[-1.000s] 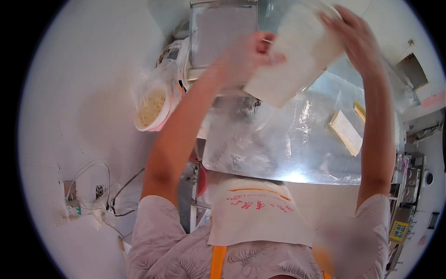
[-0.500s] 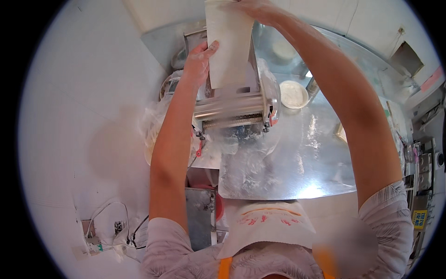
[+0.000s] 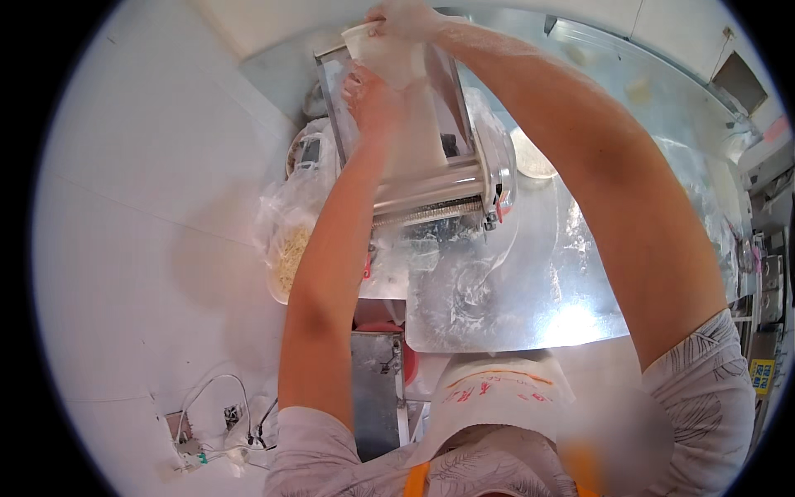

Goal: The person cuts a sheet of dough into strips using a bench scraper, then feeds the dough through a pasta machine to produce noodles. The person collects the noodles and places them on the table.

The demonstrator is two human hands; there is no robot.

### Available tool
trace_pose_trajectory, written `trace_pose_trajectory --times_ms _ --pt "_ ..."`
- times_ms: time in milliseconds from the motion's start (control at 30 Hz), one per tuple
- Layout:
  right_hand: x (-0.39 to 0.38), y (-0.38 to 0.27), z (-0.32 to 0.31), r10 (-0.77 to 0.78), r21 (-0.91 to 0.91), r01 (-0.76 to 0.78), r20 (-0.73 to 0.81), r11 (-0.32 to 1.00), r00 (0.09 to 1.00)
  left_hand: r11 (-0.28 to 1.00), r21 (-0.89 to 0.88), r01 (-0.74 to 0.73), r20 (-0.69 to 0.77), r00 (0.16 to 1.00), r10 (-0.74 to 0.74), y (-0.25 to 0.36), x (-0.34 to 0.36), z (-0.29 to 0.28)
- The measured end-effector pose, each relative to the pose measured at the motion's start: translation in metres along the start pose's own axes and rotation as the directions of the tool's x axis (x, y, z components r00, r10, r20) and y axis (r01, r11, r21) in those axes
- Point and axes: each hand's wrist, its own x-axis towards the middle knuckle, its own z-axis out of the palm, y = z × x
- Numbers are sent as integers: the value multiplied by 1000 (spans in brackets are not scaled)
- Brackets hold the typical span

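A pale dough sheet [image 3: 418, 141] lies down the tray of a steel roller machine [image 3: 431, 182], its lower end at the rollers. My right hand [image 3: 402, 21] grips the sheet's folded top end above the tray's far edge. My left hand [image 3: 368, 91] is blurred on the sheet's left side, just below my right hand, fingers partly bent; what they hold is unclear.
A bag-lined tub of pale strands [image 3: 290, 257] stands left of the machine, beside the white wall [image 3: 141, 207]. A white bowl [image 3: 534, 157] is partly behind my right forearm on the metal worktop [image 3: 513, 290]. Cables [image 3: 224, 381] hang at lower left.
The sheet was held up at the right, then swung over the machine, and now lies lower along the tray. Both hands moved left with it; my right hand is now slightly lower.
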Motion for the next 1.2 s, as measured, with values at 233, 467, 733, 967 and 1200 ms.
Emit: trace_pose_trajectory --times_ms 233,467,733,967,1200 --pt "-128 -36 -48 208 211 -127 -426 969 880 940 312 136 168 966 -195 20 -9 -11" --pt "-412 33 3 821 612 -642 -24 463 570 941 339 -20 297 951 -86 37 9 7" --pt "-435 28 127 746 905 -403 176 133 642 871 485 -72 389 911 -141 22 29 2" --pt "-408 53 158 739 869 -494 344 -18 579 884 458 -89 446 884 -142 33 36 4" --pt "-401 39 146 759 814 -581 369 14 537 901 423 -94 446 888 -117 34 25 -14"
